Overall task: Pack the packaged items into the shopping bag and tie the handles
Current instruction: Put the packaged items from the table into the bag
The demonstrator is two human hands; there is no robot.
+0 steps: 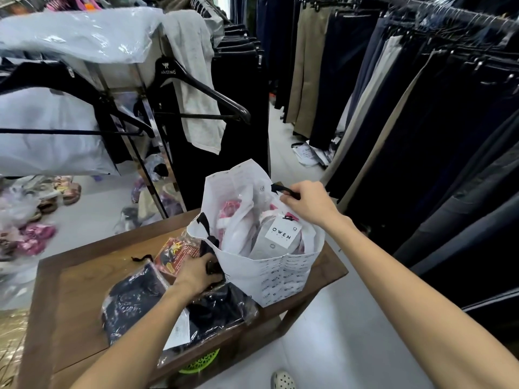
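A white shopping bag (pixel 276 272) stands upright near the right end of a wooden desk (pixel 75 279), its mouth wide open. The person's right hand (pixel 306 202) reaches over the far rim, and its fingers (pixel 290 193) are curled round a black handle (pixel 283 190) at the top edge of the bag, holding that side up. Just below those fingers, inside the bag, sit clear-wrapped packages: one with a white label reading OWEN (pixel 282 234), and pink and white wrapped items (pixel 231 220) further to the left of it.

The left hand (pixel 198 273) is low at the bag's near left corner. Its fingers (pixel 213 266) are closed over something dark there, right against the bag wall; whether that is the bag's other black handle or the edge of a package I cannot tell. Just beyond these fingers lies a red and orange packaged item (pixel 174 255) flat on the desk, touching the bag's side. Beneath the left wrist and forearm lie dark garments in clear plastic (pixel 134 301), spread toward the desk's near edge. A short black cord (pixel 141 258) lies loose on the wood, to the left of the red package.

Racks of dark and beige trousers (pixel 393 108) hang on the far side of the right arm, and an empty black hanger (pixel 196 91) hangs on a rack beyond the bag.
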